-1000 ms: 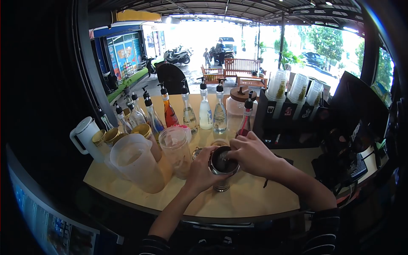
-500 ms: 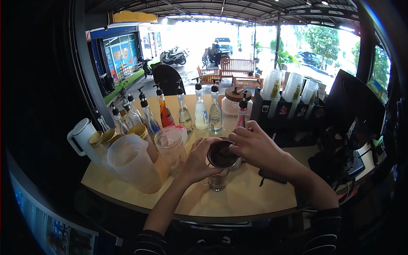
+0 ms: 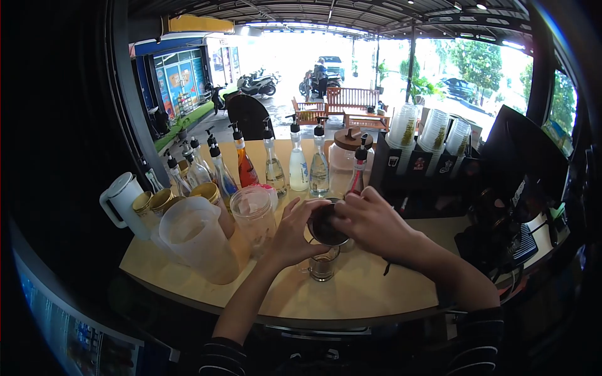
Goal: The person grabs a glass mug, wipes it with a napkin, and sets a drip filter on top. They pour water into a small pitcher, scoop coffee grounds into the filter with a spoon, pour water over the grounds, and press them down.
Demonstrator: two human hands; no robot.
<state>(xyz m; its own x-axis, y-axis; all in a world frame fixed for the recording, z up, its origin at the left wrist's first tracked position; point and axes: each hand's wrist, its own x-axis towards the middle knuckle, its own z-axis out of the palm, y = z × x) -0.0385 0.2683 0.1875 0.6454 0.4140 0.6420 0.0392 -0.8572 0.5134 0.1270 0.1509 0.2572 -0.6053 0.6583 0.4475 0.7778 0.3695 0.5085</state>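
Note:
My left hand [image 3: 292,230] is curled round a metal cup [image 3: 323,229], which is tipped so its dark inside faces me. A small glass mug [image 3: 322,269] stands on the counter directly below it. Over the cup's right side, my right hand [image 3: 371,218] is closed, fingers bunched at the opening. Whatever it may be gripping is hidden by the fingers. Left of my left hand is a clear plastic jar [image 3: 253,216]. A pump bottle [image 3: 358,172] rises just behind my right hand.
A frosted pitcher [image 3: 199,241] and a white kettle [image 3: 124,203] stand on the left of the counter [image 3: 376,294]. Several pump bottles line the back beside a wooden-lidded glass jar [image 3: 342,160]. Stacked plastic cups [image 3: 433,133] and a dark monitor [image 3: 523,156] are at right.
My right hand has come down and slightly left, its fingers lower at the cup's mouth. My left hand and the glass mug stay in nearly the same place.

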